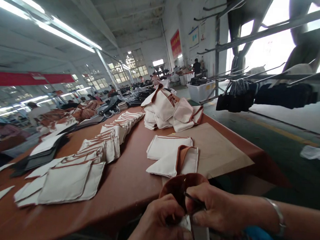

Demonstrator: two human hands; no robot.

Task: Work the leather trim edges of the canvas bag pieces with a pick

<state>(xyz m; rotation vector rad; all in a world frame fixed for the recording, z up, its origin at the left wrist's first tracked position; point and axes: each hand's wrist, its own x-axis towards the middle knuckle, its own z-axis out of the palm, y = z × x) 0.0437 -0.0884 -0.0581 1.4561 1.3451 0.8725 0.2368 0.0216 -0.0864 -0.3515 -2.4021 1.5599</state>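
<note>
Canvas pouch (183, 190) with brown trim is being worked at the near edge of a long brown desk (128, 176), both hands closing on it. The left hand (160, 223) is gripping its lower part from beneath, fingers curled shut around the cloth; the right hand (214, 207) is pinching a thin dark tool (195, 200) against the pouch's brown rim, a metal bracelet (278, 216) showing on that wrist. Red banners (176, 43) are hanging on the far wall, their writing too small to read. Two finished pouches (172, 156) are lying just beyond the hands on a sheet of brown card (218, 150), with rows of more pouches (90, 162) running up the desk to a heap (168, 111). Dark bags (235, 96) are hanging from a rack on the right. Other workers are sitting along the hall under strip lights (64, 34).
</note>
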